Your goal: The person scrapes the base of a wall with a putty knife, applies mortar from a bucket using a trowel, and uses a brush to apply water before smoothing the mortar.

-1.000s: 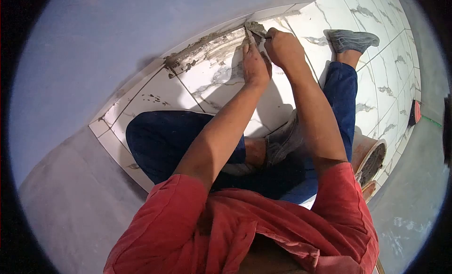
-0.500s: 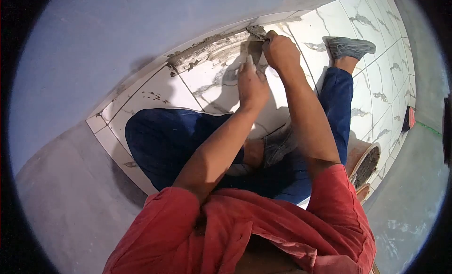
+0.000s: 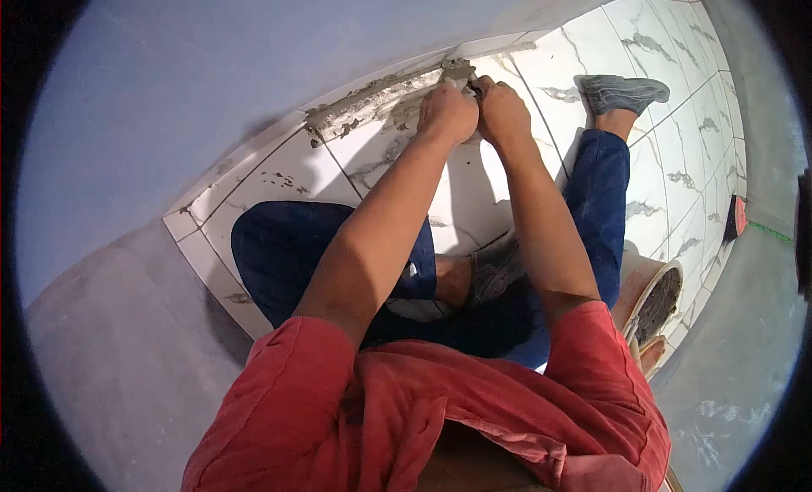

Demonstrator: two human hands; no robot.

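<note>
Running along the foot of the blue wall (image 3: 194,86), the band of grey mortar (image 3: 372,98) is the landmark; white marble-patterned floor tiles (image 3: 279,175) lie just beside it. Both hands meet at the mortar's right end. The left hand (image 3: 447,113) is curled into a loose fist touching the mortar; I cannot tell what its fingers enclose. The right hand (image 3: 501,111) is closed around a small, mortar-caked tool (image 3: 461,71), probably a trowel. It looks stiff, light and gritty, best gripped at the handle end. Its long axis seems to point along the mortar toward the wall, though it is mostly hidden.
</note>
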